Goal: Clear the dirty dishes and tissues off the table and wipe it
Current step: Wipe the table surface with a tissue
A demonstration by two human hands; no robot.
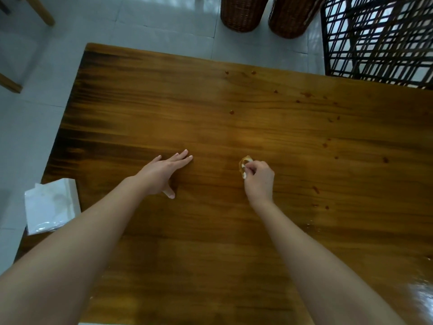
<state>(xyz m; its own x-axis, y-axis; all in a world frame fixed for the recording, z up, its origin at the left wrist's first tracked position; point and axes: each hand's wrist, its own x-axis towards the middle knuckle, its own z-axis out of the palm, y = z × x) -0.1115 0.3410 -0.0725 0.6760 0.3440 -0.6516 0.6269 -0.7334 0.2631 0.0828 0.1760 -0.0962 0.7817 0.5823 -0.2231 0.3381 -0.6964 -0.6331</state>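
Observation:
A glossy brown wooden table fills the view. My right hand grips a small crumpled tissue, stained orange-brown, and holds it down on the tabletop near the middle. My left hand lies flat on the wood to the left, fingers straight and thumb spread. Several reddish-brown sauce spots dot the table's right half, some near the far edge. No dishes are in view.
A white pack of tissues sits at the table's near left edge. Two dark wicker baskets stand on the tiled floor beyond the far edge. A black lattice chair stands at the far right. Wooden furniture legs show at the upper left.

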